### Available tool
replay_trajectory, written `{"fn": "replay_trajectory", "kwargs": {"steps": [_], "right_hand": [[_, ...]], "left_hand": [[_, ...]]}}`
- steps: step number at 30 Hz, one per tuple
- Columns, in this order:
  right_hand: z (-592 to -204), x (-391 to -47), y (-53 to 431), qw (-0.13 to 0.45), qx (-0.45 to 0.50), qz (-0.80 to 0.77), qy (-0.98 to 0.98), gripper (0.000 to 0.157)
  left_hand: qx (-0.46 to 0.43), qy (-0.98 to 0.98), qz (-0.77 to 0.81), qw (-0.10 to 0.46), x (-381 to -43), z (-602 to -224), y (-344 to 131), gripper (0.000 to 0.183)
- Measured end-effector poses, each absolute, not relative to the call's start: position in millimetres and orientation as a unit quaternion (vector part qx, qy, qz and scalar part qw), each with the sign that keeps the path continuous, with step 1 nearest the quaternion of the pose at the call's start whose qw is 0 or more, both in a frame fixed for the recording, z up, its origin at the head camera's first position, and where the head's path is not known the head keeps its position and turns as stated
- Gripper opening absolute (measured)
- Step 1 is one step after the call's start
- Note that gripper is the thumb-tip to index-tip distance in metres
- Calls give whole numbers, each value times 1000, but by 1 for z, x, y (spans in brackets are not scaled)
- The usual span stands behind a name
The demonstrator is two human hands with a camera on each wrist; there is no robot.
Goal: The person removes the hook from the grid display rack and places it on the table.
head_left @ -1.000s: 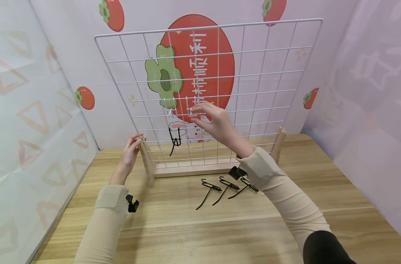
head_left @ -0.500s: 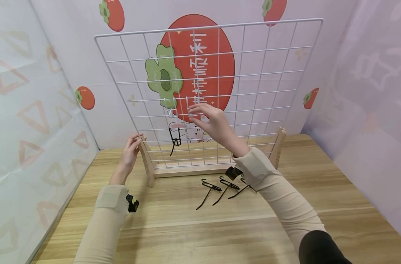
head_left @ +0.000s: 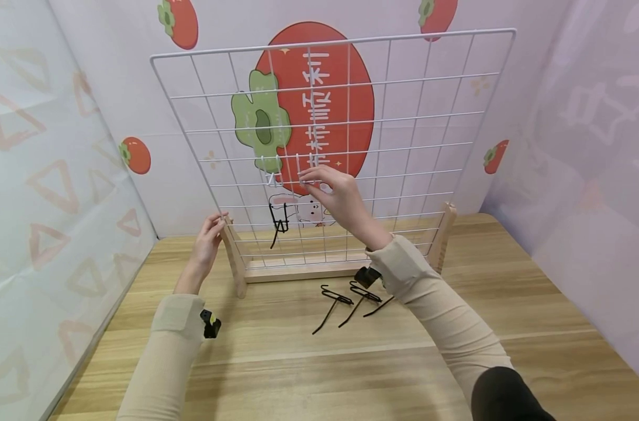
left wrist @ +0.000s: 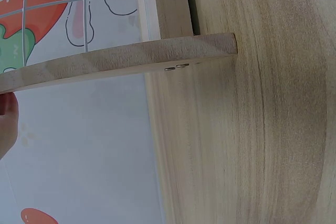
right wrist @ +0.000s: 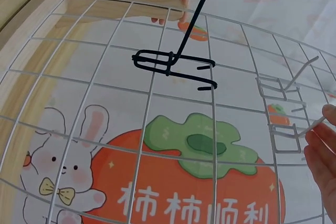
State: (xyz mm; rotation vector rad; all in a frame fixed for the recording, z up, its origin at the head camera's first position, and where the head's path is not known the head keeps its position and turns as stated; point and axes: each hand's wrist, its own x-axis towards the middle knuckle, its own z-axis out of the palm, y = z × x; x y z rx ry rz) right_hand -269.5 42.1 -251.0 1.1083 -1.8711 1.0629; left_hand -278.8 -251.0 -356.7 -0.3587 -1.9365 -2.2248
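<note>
My right hand [head_left: 340, 196] pinches the arm of a white wire hook [right wrist: 310, 128] that hangs on the white wire grid [head_left: 330, 44]. Beside it hangs a second white hook [right wrist: 302, 71]. Lower on the grid is a black hook [head_left: 280, 227], its arm pointing out towards me. At the left end, my left hand [head_left: 207, 245] grips the upper part of the wooden stand's leg [head_left: 234, 257]. Only a bit of that hand shows in the left wrist view, against the leg [left wrist: 131, 56].
Black hooks lie on the wooden table [head_left: 277, 374] in front of the stand: one at left [head_left: 336, 299], another beside it [head_left: 365, 295], and a third partly hidden behind the right sleeve [head_left: 419, 269]. A printed cloth backdrop [head_left: 403, 128] stands behind the grid.
My right hand and forearm have shifted slightly left at the white hook, and the sleeve now covers more of the rightmost black hook. The left hand stays on the leg.
</note>
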Motion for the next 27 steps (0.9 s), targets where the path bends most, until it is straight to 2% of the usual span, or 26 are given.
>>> {"fn": "replay_trajectory", "kwargs": {"steps": [27], "right_hand": [[-240, -270, 42, 414, 440, 428, -672, 15]], "left_hand": [[-115, -657, -742, 73, -278, -356, -253, 17]]}}
